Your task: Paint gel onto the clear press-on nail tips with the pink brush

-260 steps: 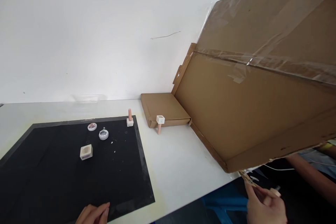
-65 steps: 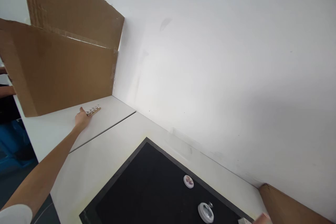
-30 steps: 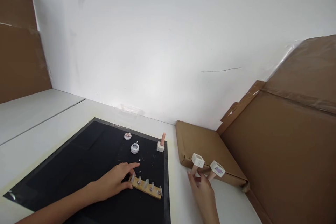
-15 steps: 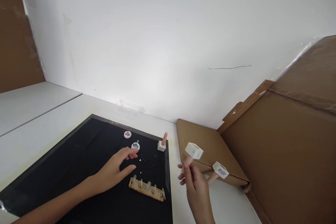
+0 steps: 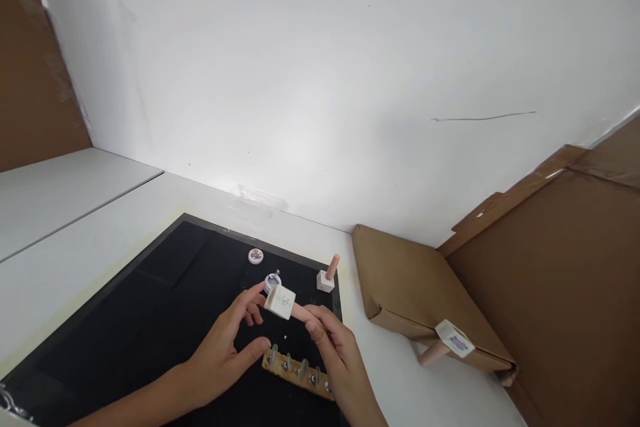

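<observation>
My right hand point(image 5: 333, 347) grips the pink handle of a white square bottle point(image 5: 281, 301), held sideways above the black mat point(image 5: 165, 307). My left hand point(image 5: 225, 347) is just left of the bottle, thumb and fingers apart, holding nothing. Behind the bottle on the mat sits a small round white jar point(image 5: 273, 282), partly covered. A round lid with a floral picture point(image 5: 255, 256) lies farther back. Between and below the hands is a wooden strip point(image 5: 295, 373) bearing several clear nail-like tips, its right end near my right wrist.
A similar bottle with a pink cap point(image 5: 325, 281) stands at the mat's back right corner. Another bottle point(image 5: 455, 339) lies tilted by the cardboard box point(image 5: 410, 273) on the right. A white wall point(image 5: 280, 80) rises behind.
My right hand has moved left from beside the box, bringing the bottle over the mat near my left hand. The view has shifted slightly.
</observation>
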A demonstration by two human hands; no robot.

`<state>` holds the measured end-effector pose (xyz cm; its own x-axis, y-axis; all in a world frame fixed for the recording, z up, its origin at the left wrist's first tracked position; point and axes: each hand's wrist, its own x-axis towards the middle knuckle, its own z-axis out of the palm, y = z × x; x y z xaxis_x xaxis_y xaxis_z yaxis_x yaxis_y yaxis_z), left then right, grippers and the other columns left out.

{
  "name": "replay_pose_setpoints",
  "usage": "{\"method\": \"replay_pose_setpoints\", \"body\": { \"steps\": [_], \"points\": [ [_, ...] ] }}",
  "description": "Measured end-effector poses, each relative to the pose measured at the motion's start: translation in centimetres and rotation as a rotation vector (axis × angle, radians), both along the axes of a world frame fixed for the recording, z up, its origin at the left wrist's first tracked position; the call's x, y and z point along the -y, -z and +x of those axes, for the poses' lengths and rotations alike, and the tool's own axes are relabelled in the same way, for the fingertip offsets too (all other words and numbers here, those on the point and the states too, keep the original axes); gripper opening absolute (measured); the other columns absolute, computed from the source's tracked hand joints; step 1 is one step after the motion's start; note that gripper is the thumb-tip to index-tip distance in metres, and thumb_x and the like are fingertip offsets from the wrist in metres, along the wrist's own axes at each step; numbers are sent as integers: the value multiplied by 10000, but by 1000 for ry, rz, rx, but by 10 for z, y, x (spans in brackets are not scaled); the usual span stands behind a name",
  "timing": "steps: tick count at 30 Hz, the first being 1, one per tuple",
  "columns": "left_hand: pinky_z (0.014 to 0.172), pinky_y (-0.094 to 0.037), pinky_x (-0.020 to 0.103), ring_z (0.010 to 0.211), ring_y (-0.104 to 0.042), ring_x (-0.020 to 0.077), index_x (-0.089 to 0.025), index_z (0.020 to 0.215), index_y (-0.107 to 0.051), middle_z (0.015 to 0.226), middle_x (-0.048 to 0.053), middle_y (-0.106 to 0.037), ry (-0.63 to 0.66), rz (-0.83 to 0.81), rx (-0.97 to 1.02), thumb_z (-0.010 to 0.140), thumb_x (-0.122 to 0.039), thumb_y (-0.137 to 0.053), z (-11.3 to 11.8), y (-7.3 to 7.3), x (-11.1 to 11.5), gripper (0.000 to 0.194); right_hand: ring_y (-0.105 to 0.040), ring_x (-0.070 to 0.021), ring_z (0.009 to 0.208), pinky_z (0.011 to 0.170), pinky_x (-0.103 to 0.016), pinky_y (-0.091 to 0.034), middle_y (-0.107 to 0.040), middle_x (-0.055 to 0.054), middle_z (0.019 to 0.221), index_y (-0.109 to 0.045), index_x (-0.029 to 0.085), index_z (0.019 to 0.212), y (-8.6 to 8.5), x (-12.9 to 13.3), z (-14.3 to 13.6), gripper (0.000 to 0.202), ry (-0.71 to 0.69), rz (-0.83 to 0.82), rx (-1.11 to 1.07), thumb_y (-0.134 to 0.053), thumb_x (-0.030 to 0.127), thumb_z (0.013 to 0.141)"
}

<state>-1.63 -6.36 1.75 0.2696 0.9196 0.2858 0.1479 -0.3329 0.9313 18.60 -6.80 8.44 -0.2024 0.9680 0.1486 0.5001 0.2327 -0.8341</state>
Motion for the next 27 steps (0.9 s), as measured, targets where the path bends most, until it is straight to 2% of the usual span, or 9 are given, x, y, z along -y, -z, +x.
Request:
{"method": "replay_pose_setpoints", "body": {
  "steps": [3,9,15,18,21,27],
  "points": [
    [843,-455,354,890,-539,192,-308,1386,-336,1021,43,-570,16,-17,10,886,-279,-540,-1,-3,1,540,-610,-191,823,750,-276,-452,-648,-28,849,-669,234,973,1,4,-3,293,-6,8,50,-416,379,946],
    [793,-482,314,887,-569,199,-295,1306,-467,998,46,-596,4,28,-25,902,-297,-521,-4,-6,-1,408,-620,-178,766,665,-250,-470,-634,-24,810,-652,236,983,6,15,-7,282,-29,66,97,-394,346,964],
    [699,-484,271,776,-580,187,-251,1153,-566,868,28,-616,22,149,-99,890,-336,-536,-13,-21,-2,278,-595,-157,650,581,-238,-445,-589,-12,736,-604,216,902,9,21,-13,284,-91,131,108,-345,304,979],
    [648,-463,246,705,-549,164,-225,1063,-575,810,14,-598,45,200,-102,880,-346,-549,-16,-27,-2,221,-582,-168,635,556,-251,-444,-594,-18,718,-613,222,947,9,23,-13,258,-96,240,149,-365,288,972],
    [589,-434,228,625,-496,144,-210,1010,-581,749,1,-578,35,182,-103,875,-365,-549,-17,-28,1,207,-576,-173,622,538,-256,-456,-606,-28,706,-612,213,1022,10,24,-12,232,-85,394,180,-391,251,963],
    [629,-455,231,700,-557,161,-210,1033,-574,818,17,-622,101,56,-2,890,-381,-521,-14,-23,7,229,-567,-176,622,550,-277,-492,-635,-59,738,-587,181,1138,16,29,-12,247,-68,603,259,-424,192,952]
  ]
}}
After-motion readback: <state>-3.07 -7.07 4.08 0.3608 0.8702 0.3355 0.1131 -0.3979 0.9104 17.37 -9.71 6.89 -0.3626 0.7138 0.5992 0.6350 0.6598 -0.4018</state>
